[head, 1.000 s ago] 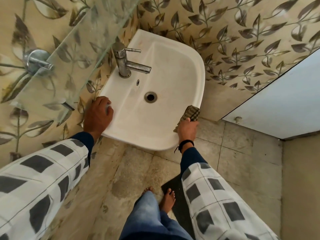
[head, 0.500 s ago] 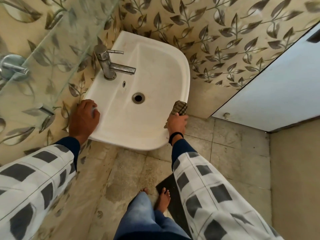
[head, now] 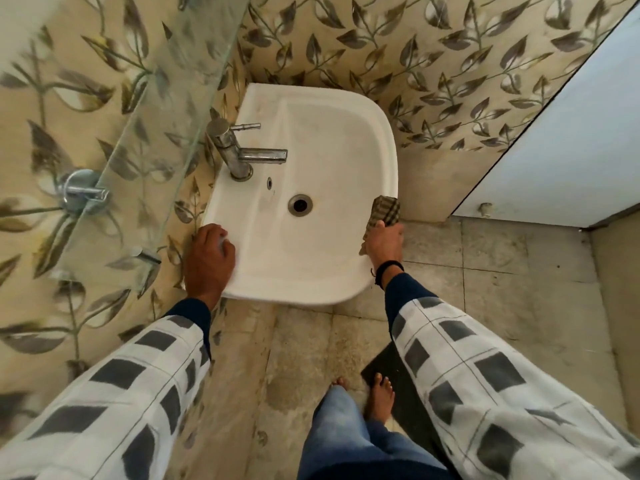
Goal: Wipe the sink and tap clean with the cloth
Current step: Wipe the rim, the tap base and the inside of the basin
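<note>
Both hands work the sink (head: 332, 133) rim: right hand (head: 383, 241) grips cloth (head: 386, 211) at its right edge, left hand (head: 210, 258) flat, empty, bracing; tap (head: 242, 154) probably next.

Looking straight down on a white sink (head: 322, 161) fixed to leaf-patterned wall tiles (head: 433, 64). Left hand (head: 211, 258) planted flat on the near-left rim, fingers curled over the edge. Right hand (head: 382, 242) pressing a checked cloth (head: 385, 211) against the right rim, black band at the wrist. Chrome tap (head: 242, 152) standing at the left edge, spout pointing across the bowl, drain (head: 300, 204) just beside it. Glass shelf (head: 149, 133) jutting out on the left. Bare foot (head: 379, 398) on a dark mat (head: 381, 365) below.
</note>
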Available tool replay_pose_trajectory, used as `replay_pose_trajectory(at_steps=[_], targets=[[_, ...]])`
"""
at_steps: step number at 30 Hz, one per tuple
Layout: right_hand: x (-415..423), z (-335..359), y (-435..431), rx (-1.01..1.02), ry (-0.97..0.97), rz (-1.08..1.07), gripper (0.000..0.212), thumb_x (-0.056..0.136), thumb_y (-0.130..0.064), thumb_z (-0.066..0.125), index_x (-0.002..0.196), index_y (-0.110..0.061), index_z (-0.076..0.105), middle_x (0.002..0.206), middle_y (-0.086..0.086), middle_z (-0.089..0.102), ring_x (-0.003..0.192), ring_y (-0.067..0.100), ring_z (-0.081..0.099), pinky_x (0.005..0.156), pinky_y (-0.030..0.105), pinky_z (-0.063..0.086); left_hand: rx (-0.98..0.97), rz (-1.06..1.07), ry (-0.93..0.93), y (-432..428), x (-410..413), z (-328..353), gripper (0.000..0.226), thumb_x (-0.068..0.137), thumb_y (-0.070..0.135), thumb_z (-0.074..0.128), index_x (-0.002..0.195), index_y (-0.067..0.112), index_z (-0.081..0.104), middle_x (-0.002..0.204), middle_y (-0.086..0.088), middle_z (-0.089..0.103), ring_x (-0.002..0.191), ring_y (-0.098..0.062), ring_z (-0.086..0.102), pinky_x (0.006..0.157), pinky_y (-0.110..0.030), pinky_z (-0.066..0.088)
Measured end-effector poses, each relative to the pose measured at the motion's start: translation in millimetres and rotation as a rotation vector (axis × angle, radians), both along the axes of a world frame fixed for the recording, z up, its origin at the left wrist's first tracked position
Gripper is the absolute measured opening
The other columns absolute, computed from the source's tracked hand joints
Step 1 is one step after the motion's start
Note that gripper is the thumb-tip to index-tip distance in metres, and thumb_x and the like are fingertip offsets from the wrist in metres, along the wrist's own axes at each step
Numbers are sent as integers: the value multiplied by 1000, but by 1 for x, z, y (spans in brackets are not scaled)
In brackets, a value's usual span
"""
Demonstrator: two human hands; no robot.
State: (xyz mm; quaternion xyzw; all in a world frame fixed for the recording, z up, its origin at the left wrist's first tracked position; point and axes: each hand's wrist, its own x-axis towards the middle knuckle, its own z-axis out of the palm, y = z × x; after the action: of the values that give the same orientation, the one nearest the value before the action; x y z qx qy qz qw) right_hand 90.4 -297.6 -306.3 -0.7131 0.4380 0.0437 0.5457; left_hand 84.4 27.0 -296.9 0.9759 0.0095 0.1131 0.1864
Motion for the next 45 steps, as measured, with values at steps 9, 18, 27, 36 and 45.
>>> replay_pose_trajectory(at_steps=[9, 18, 27, 36, 45], targets=[[-29, -3, 7, 13, 13, 58, 20, 104, -37, 34, 110, -18, 35, 109, 4, 60, 95, 25, 62, 88, 43, 53, 34, 3, -23, -1, -1, 0, 13, 90, 11, 59, 103, 7, 61, 111, -11, 61, 97, -31, 54, 82, -40, 44], [-24, -1, 5, -4, 32, 74, 28, 104, -40, 29, 115, -16, 36, 116, 9, 61, 98, 28, 60, 88, 43, 49, -21, -25, -28, 4, 1, -5, 13, 90, 10, 59, 103, 8, 60, 111, -9, 59, 99, -30, 54, 82, -42, 46], [5, 22, -11, -208, 114, 176, 44, 105, -41, 27, 129, -6, 38, 134, 18, 53, 119, 38, 55, 93, 44, 42, -13, -34, -41, 2, 2, -7, 12, 90, 6, 59, 102, 5, 59, 111, -12, 59, 99, -33, 53, 84, -41, 42], [-15, 6, -2, -219, 153, 198, 42, 105, -41, 26, 127, -7, 36, 132, 16, 54, 115, 36, 57, 83, 40, 40, -25, -14, -17, 3, 2, -6, 14, 91, 10, 57, 104, 8, 59, 113, -9, 58, 100, -29, 53, 84, -40, 45], [17, 11, -16, -160, 126, 189, 44, 104, -43, 26, 130, -8, 35, 135, 18, 51, 116, 38, 55, 93, 46, 43, -16, -26, -43, 4, 3, -8, 13, 90, 8, 59, 103, 8, 60, 111, -8, 60, 99, -31, 55, 83, -42, 46]])
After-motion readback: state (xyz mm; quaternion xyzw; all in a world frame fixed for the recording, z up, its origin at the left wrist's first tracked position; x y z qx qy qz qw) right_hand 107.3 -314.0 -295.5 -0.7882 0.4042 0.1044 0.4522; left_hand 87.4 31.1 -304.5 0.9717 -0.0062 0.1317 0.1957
